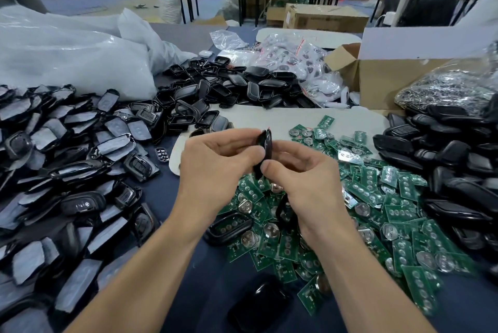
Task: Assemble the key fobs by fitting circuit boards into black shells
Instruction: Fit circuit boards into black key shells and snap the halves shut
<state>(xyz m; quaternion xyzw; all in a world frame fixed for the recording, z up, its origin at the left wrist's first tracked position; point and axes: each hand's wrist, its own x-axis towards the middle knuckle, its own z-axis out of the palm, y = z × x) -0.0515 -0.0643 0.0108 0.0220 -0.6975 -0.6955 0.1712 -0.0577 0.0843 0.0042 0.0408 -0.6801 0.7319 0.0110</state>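
Black shell (265, 144) pinched edge-up
Left grip (213, 168) and right grip (304, 184) both clench it — likely squeezing its halves together.

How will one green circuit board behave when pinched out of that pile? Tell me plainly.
Probably stiff: the green circuit boards lie as flat, thin rectangles, and none looks bent. Likely light, though the round silver coin cell on many of them would add weight at one end. If pushed, a board would likely slide rather than roll, dragging overlapping neighbours along.
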